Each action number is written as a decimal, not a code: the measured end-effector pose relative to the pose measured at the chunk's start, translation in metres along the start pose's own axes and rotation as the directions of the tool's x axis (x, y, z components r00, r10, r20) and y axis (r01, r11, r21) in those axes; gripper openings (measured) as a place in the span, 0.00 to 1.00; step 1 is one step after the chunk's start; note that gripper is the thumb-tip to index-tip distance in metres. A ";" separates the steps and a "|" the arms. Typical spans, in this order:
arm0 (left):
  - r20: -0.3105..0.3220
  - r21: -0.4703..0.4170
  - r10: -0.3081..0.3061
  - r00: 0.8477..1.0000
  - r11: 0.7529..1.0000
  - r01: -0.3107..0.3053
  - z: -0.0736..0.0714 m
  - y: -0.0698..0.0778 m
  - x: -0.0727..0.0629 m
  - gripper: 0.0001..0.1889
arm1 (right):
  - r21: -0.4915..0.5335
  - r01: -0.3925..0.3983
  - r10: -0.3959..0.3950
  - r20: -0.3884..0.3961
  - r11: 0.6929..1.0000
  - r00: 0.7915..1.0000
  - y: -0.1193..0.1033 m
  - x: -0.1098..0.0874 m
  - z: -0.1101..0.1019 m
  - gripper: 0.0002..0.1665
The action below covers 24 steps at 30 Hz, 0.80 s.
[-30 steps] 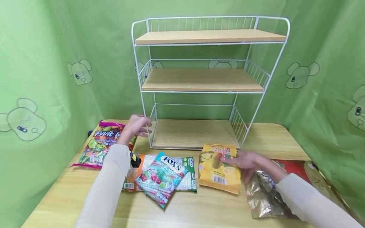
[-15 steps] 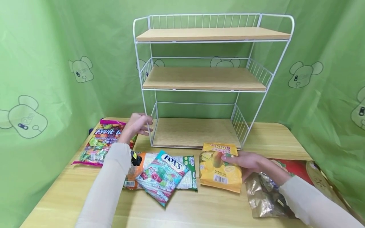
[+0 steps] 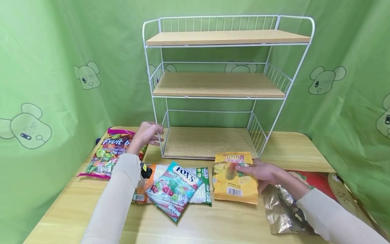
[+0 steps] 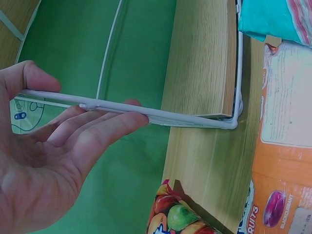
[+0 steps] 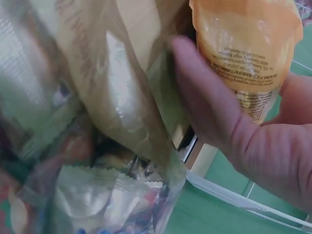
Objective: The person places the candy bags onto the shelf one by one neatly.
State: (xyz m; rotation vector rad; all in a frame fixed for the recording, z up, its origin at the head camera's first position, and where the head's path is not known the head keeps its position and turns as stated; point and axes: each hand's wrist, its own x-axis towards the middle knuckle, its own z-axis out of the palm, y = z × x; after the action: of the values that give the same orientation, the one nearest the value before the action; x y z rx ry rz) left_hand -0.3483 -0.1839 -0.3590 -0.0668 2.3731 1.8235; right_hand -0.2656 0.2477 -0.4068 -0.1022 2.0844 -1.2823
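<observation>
My left hand (image 3: 148, 134) holds the left front post of the white wire shelf rack (image 3: 219, 96). In the left wrist view the post (image 4: 165, 111) runs between thumb and fingers. My right hand (image 3: 263, 171) grips a yellow mango candy bag (image 3: 234, 189) by its right side, thumb on its front. The bag tilts up in front of the bottom shelf. In the right wrist view the fingers lie behind this bag (image 5: 243, 44). A clear and gold candy bag (image 3: 283, 210) lies under my right forearm, partly hidden.
A purple-edged fruit chews bag (image 3: 105, 156) lies left of the rack. A turquoise mint candy bag (image 3: 175, 191) rests over an orange bag (image 3: 142, 189) and a green-white one (image 3: 202, 189). A red packet (image 3: 318, 181) sits at the right. Green curtains (image 3: 122, 67) surround the table (image 3: 182, 234).
The yellow candy bag has tilted up slightly in my right hand. My left hand stays on the rack's post. The whole view has shifted a little.
</observation>
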 end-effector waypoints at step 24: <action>-0.005 -0.014 -0.008 1.000 1.000 0.007 0.002 -0.001 -0.001 0.25 | -0.185 0.079 -0.117 -0.203 0.980 0.972 -0.014 -0.019 0.004 0.66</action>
State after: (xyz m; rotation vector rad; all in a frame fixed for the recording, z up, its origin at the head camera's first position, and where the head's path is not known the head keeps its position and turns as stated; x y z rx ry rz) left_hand -0.3472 -0.1822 -0.3600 -0.0818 2.3603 1.8389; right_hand -0.2522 0.2450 -0.3868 -0.1532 2.4027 -1.2093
